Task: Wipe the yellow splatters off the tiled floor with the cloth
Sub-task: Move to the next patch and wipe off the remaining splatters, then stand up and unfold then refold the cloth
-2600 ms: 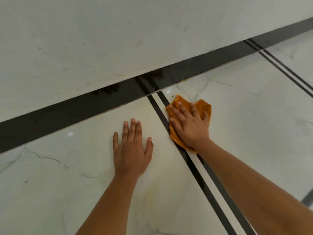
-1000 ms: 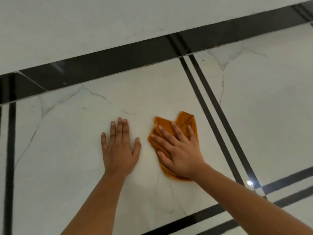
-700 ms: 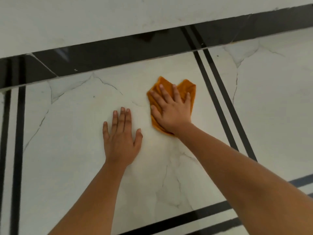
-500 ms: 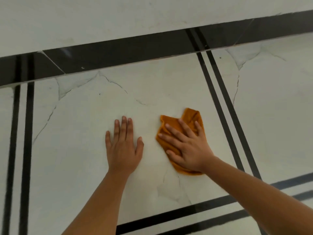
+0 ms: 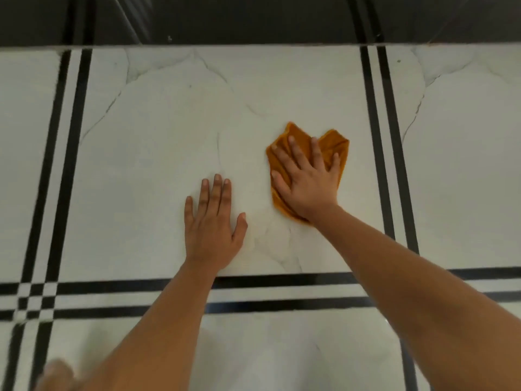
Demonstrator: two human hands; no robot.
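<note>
The right hand (image 5: 307,184) is pressing flat on the orange cloth (image 5: 337,142), its fingers straight and spread apart rather than curled round the fabric. The cloth is lying crumpled on the white marbled tiled floor (image 5: 158,165), its two folded lobes poking out beyond the fingertips and a strip showing under the heel of the palm. It is sitting in the right half of one large tile, near the double black stripes (image 5: 377,165) running along that tile's right edge. The left hand (image 5: 211,230) is resting palm down on the bare tile just beside the cloth without touching it, fingers straight and close together, thumb out. A dark band (image 5: 253,21) is bordering the tile's far edge.
</note>
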